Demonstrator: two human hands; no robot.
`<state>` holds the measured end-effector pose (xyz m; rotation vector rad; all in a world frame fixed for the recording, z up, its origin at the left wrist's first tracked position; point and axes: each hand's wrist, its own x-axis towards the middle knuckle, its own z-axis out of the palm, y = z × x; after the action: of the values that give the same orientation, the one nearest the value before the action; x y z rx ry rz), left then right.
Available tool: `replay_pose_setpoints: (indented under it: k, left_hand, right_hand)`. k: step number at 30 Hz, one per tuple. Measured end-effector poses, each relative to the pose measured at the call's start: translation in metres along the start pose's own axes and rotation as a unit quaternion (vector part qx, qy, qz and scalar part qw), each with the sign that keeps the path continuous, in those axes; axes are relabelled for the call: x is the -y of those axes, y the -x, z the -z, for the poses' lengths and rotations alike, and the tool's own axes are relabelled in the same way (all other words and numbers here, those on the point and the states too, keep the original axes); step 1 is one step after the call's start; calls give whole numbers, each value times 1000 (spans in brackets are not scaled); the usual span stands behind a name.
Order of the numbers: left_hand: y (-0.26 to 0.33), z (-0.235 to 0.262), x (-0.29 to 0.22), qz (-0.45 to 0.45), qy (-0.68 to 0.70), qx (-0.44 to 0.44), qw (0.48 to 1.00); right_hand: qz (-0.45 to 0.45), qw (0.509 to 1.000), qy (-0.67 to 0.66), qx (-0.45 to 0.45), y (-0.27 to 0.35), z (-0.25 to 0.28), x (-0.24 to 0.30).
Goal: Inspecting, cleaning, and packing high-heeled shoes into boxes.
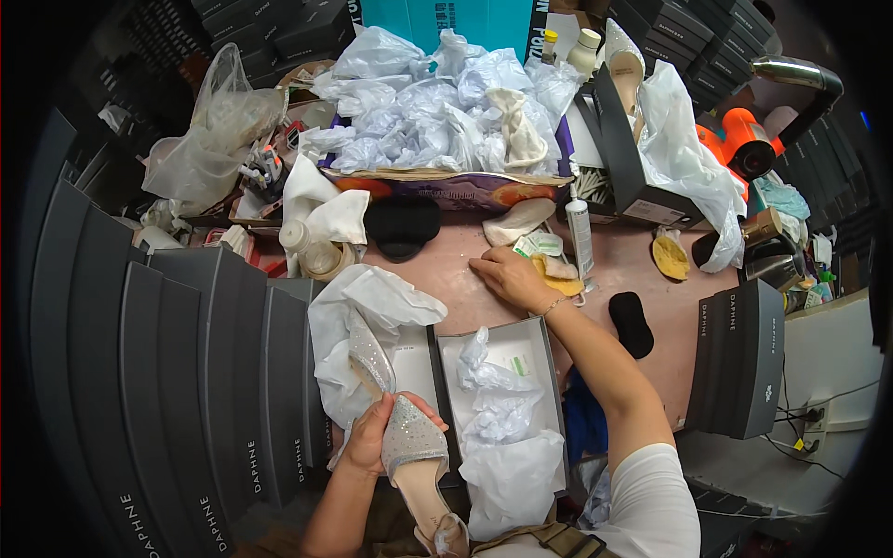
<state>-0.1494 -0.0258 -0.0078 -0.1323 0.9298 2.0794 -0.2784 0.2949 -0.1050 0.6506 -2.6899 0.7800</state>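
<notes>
Glittered shoe (415, 435), lower centre: grasped near the toe by left hand (369, 439); judged light, pliant, easily scuffed, best held by the sides. Matching shoe (374, 361), just above. Right hand (512, 276), centre: lowered at tabletop (456, 265); its hold cannot be told.

I'm right here at a pale pink, flat-topped worktable (633, 244), and there on my right a white wall (852, 358) carries a white plastic power socket (816, 423), while dark-grey cardboard box stacks (686, 33) rise behind!
</notes>
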Motion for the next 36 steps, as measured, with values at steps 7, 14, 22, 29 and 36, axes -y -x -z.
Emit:
replay_pose_setpoints:
  k: [7, 14, 22, 29, 36]
  left_hand:
    - [-1, -4, 0, 0, 2, 8, 1000]
    - [19, -16, -9, -52, -63, 136, 987]
    - [53, -37, -6, -11, -46, 208, 977]
    - [90, -67, -10, -47, -128, 217, 967]
    - [118, -73, -12, -54, -142, 169, 974]
  right_hand:
    - [-2, 998, 41, 39, -7, -3, 3]
    - [-286, 817, -499, -50, -13, 86, 43]
    - [-205, 561, -802, -24, 59, 137, 198]
    - [-152, 615, -769, -86, 89, 119, 307]
    - [-146, 759, -626, -104, 88, 117, 359]
